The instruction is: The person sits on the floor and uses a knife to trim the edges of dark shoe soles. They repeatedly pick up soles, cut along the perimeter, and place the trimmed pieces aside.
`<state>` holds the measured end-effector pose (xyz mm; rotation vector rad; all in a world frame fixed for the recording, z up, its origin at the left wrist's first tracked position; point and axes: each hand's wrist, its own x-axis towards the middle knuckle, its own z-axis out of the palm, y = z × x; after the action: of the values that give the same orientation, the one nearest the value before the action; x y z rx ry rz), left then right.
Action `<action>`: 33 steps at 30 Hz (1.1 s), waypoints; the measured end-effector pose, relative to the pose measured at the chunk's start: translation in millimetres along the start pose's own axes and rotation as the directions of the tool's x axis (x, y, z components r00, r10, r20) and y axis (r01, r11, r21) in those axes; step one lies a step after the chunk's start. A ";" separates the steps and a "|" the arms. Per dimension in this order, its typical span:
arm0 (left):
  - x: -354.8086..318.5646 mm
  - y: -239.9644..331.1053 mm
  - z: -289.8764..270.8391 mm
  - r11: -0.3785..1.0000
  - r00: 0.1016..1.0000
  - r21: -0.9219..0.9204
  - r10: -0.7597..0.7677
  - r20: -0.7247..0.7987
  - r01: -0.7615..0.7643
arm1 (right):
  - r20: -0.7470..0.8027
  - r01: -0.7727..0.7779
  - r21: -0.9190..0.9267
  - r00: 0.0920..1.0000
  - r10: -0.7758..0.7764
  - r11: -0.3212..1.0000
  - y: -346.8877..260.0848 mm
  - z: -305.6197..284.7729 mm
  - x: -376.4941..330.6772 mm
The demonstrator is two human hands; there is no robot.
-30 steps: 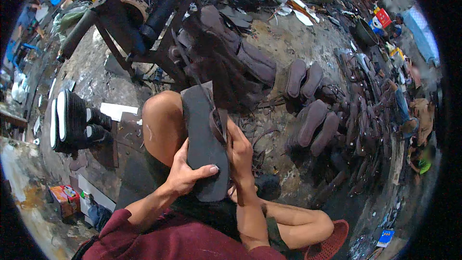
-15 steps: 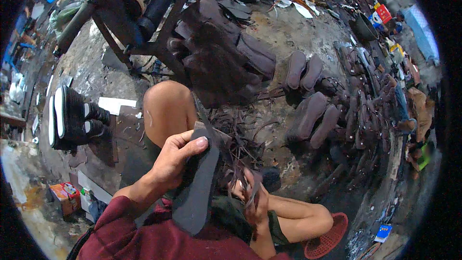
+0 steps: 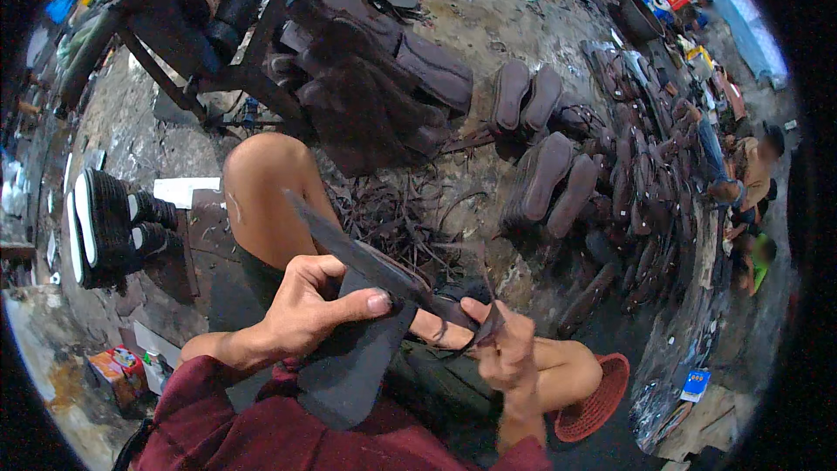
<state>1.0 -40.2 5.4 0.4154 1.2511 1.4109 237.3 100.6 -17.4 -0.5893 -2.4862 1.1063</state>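
My left hand (image 3: 318,305) is closed around a dark grey shoe sole (image 3: 349,379), thumb flat on its upper face. The sole tilts over my lap, its lower end near the maroon shirt. From its upper edge a thin dark strip (image 3: 349,249) stands out. To the right, my right hand (image 3: 507,344) is closed on the strip's curled end beside the sole. Whether a blade is also in those fingers I cannot make out. Below the sole's far side lies a heap of thin dark offcuts (image 3: 392,214) on the floor.
Stacks of dark brown soles (image 3: 545,179) stand right of centre, with rows of more beyond. A pile of brown pieces (image 3: 375,78) lies ahead, beside a dark metal stand (image 3: 174,35). White-edged black sandals (image 3: 100,222) stand at left. A red slipper (image 3: 597,397) and two people are at right.
The sole has turned, and the strip now stretches across to my right hand. My right hand has moved up and right. The whole view has shifted slightly.
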 end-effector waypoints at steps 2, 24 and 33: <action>0.4 0.0 3.1 0.996 0.998 0.078 0.038 0.044 -0.041 | 0.083 0.052 -0.048 0.995 -0.047 0.998 -9.9 -17.6 21.7; 68.4 7.0 57.0 0.830 0.940 -0.512 0.043 -0.338 -0.222 | -0.454 -0.157 0.411 0.819 0.352 0.898 -10.4 83.4 29.9; 65.9 -18.6 29.7 0.850 0.945 -0.516 -0.069 -0.320 -0.112 | -0.481 -0.129 -0.131 0.875 0.051 0.983 32.3 99.4 -64.7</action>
<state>15.5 26.3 -25.2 -0.1984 1.0487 1.8216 252.4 26.6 -114.3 -0.9113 -2.1373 0.6844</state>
